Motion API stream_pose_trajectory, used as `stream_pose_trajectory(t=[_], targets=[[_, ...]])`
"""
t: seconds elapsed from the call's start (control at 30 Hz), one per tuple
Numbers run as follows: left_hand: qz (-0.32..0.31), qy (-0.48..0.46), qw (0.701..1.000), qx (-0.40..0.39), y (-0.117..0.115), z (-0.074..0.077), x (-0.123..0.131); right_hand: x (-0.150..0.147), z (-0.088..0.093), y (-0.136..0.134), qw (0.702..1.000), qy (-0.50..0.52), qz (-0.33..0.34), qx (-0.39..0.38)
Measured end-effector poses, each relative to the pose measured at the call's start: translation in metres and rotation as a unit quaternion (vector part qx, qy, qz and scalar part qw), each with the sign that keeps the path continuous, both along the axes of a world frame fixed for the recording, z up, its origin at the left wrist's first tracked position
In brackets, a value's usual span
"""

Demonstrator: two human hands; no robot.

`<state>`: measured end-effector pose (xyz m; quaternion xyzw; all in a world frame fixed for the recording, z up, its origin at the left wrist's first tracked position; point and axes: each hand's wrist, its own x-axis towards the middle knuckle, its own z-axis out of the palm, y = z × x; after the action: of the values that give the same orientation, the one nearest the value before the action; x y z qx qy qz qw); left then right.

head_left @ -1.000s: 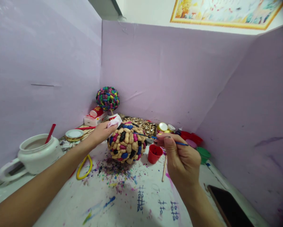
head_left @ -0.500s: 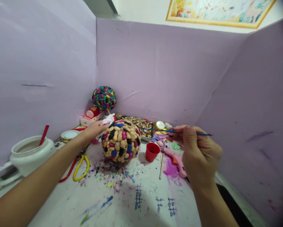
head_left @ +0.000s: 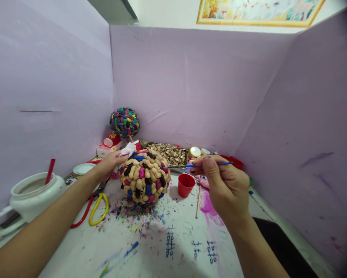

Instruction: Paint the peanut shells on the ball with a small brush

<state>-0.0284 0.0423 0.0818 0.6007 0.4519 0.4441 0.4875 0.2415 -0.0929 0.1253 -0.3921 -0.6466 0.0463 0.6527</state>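
Note:
A ball covered in peanuts (head_left: 143,178), some painted black, blue and magenta and many bare, stands on the paint-flecked white table. Fingers of my left hand (head_left: 112,162) are closed on a crumpled white tissue (head_left: 128,149) at the ball's upper left side; the fingertips are partly hidden. My right hand (head_left: 224,183) pinches a thin blue paintbrush (head_left: 180,166) held nearly level. Its tip is at the right upper side of the ball, seemingly touching a peanut. Below the brush stands a small red cup (head_left: 186,186) with dark contents.
Scissors with red and yellow handles (head_left: 105,210) and a white pot (head_left: 36,197) lie to the left. Behind are a fully painted peanut ball (head_left: 124,122) and a tray of shells (head_left: 170,153). A wooden stick (head_left: 198,201) lies right of the cup. Lilac panels (head_left: 173,85) enclose the table.
My right hand has moved left, carrying the brush tip from right of the ball onto its side. The ball appears slightly turned, and my left hand stays beside it with the tissue.

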Motion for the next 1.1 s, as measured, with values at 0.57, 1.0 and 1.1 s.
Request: stream_pose_trajectory(t=[0.57, 1.0, 1.1], targets=[[-0.011, -0.002, 1.0, 0.001, 0.0, -0.002, 0.0, -0.006, -0.015, 0.008, 0.999, -0.039, 0.014, -0.021], [-0.017, -0.002, 1.0, 0.004, 0.001, -0.004, -0.001, -0.002, -0.007, 0.007, 0.998, -0.066, -0.016, -0.015], [-0.019, -0.008, 1.0, 0.0, 0.001, -0.004, -0.001, -0.001, -0.009, 0.008, 0.998, -0.06, -0.007, -0.018]])
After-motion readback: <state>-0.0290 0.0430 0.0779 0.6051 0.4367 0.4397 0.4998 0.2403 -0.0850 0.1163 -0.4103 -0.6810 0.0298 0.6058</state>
